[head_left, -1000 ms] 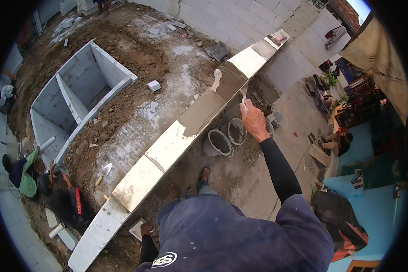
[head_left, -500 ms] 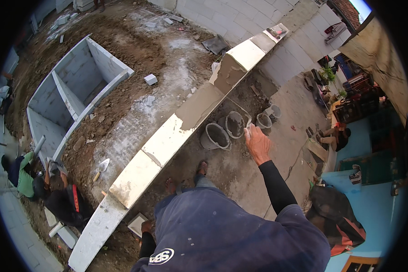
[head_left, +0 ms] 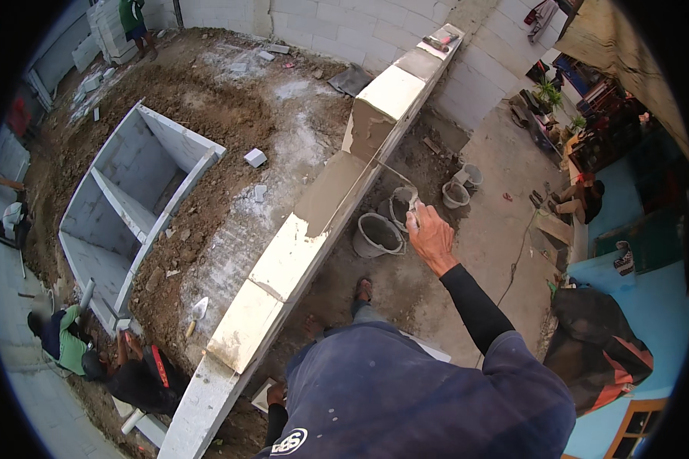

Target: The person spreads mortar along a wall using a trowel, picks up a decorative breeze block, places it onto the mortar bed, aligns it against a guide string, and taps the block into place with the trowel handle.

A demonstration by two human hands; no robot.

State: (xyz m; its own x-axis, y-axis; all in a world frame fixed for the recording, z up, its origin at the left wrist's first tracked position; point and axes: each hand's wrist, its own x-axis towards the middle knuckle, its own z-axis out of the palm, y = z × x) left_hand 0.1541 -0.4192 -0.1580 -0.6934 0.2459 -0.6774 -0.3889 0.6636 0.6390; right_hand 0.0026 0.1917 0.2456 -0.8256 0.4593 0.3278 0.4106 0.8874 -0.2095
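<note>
My right hand (head_left: 434,239) is closed round the handle of a trowel (head_left: 395,173), seen almost edge-on. The trowel's tip reaches the grey mortar (head_left: 329,190) spread on top of a low wall of pale blocks (head_left: 250,315). Wet mortar also coats the end face of a block (head_left: 371,128) set on that wall. My left hand (head_left: 276,393) hangs low beside my body, partly hidden by my shirt. Next to it is a small pale slab (head_left: 262,395); whether the fingers grip it cannot be told.
Buckets (head_left: 378,234) stand right of the wall. Red-handled tools (head_left: 438,43) lie at its far end. Left of it are a divided block pit (head_left: 122,205), another trowel (head_left: 198,309), and two people (head_left: 69,342) crouching. Someone sits at the right (head_left: 583,197); another stands far left (head_left: 132,29).
The whole view has shifted, so the wall and pit appear farther right. My right hand and trowel stay near the same mortar bed. A standing person now shows at the far left.
</note>
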